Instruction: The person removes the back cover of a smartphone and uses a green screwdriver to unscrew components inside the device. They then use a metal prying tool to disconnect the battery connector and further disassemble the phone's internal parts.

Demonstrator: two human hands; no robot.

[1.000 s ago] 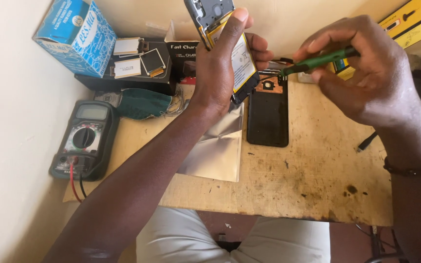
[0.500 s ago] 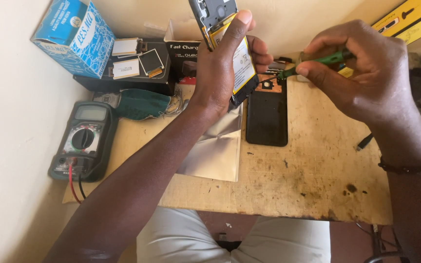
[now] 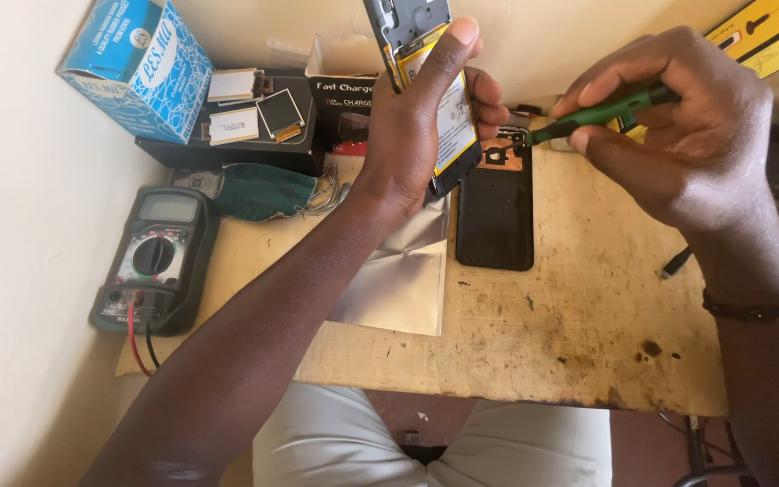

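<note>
The opened phone [image 3: 426,86] stands nearly upright above the back of the worn table [image 3: 588,334], long axis running up and away from me, clasped in my left hand [image 3: 416,126]. My right hand [image 3: 678,135] pinches a green screwdriver [image 3: 597,115], tip pointing left at the phone's lower edge, just beside it. A black back cover [image 3: 495,216] lies flat beneath; open tabletop lies nearer me.

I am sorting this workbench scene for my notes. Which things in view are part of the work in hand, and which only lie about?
In use:
- opened phone with yellow battery, in the left hand
- green-handled screwdriver, in the right hand

Lying about:
- black phone panel on the wooden table
- silver foil sheet
- black multimeter
- blue cardboard box
- green cloth
</note>
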